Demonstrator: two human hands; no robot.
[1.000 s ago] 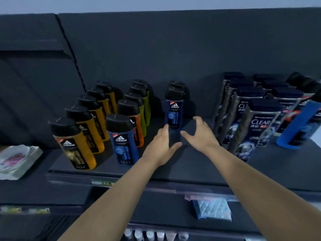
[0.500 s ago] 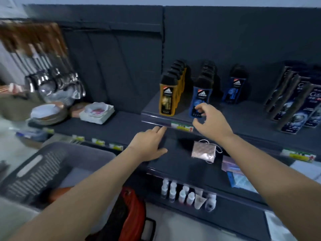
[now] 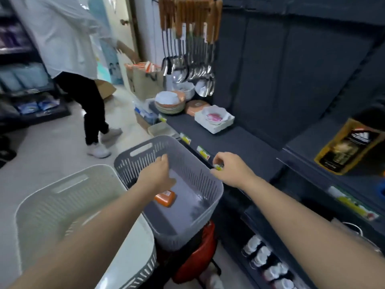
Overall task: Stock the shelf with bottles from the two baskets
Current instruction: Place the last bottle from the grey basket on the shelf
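Observation:
A grey slotted basket (image 3: 200, 185) stands on a red stool beside the dark shelf (image 3: 245, 147). One orange bottle (image 3: 165, 198) lies on its floor, partly hidden by my left forearm. My left hand (image 3: 157, 176) reaches down into this basket just above the bottle, fingers apart and holding nothing. Over the basket's right rim, next to the shelf edge, my right hand (image 3: 230, 170) hovers with loosely curled, empty fingers. A white basket (image 3: 68, 197) at the lower left shows no bottles inside. A yellow bottle (image 3: 348, 147) stands on the upper shelf at far right.
A person in a white top (image 3: 68, 59) stands in the aisle at the left. Plates and bowls (image 3: 170, 101), a white dish (image 3: 214, 118) and hanging ladles (image 3: 189, 59) fill the shelf's far end. Small white bottles (image 3: 264, 257) line the bottom shelf. The red stool (image 3: 193, 259) sits under the grey basket.
My view has swung left and down from the shelf bottles to the baskets. Both hands left the shelf; the left one has dropped into the grey basket.

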